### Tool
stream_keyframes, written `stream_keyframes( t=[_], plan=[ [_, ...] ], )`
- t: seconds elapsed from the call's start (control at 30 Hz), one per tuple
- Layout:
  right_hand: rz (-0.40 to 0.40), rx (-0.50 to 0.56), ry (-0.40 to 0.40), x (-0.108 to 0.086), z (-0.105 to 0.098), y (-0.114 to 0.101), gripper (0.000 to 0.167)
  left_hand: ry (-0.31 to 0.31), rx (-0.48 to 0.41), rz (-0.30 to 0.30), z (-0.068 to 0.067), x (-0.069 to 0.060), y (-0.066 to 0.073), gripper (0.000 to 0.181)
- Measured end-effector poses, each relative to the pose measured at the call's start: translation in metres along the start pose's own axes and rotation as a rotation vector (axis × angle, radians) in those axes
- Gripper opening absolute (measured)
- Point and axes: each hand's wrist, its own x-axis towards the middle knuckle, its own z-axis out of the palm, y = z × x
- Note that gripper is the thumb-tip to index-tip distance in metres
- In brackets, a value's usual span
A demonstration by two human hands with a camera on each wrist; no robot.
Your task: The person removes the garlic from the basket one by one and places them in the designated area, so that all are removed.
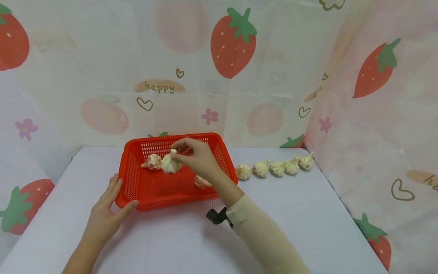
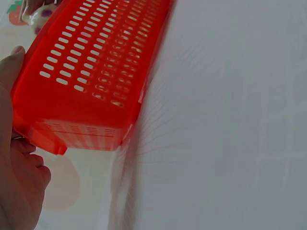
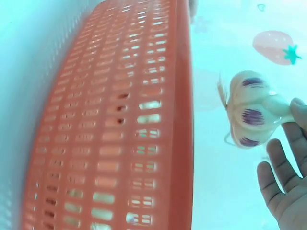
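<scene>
A white garlic bulb (image 1: pixel 171 163) hangs by its stem from the thumb and fingertips of my right hand (image 1: pixel 196 154), above the red plastic basket (image 1: pixel 161 201). Purple streaks mark the underside of this garlic bulb (image 3: pixel 252 112) in the right wrist view, where it is clear of the rim. My left hand (image 1: pixel 107 213) grips the basket's near left corner, thumb on the front and fingers curled at the left rim. Inside the basket, a pinkish garlic bulb (image 1: pixel 154 162) lies at the left. Another one (image 1: pixel 202 182) is partly hidden by my right forearm.
Several garlic bulbs (image 1: pixel 277 168) form a row on the white tabletop (image 1: pixel 273 213), right of the basket. A strawberry-print cloth (image 1: pixel 191 76) hangs behind the table and along its sides. A black wrist mount (image 1: pixel 217 216) juts from my right sleeve.
</scene>
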Motion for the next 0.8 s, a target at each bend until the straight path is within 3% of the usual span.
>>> stream_keyframes(
  t=[0.47,0.8],
  plan=[
    [-0.026,0.041,0.115,-0.038,-0.035,0.014,0.020,-0.012,-0.001,-0.001,0.001,0.000,0.000,0.094],
    [0.008,-0.004,0.160,-0.070,-0.059,0.021,0.026,-0.006,0.001,-0.002,0.000,-0.001,0.001,0.094]
  ],
)
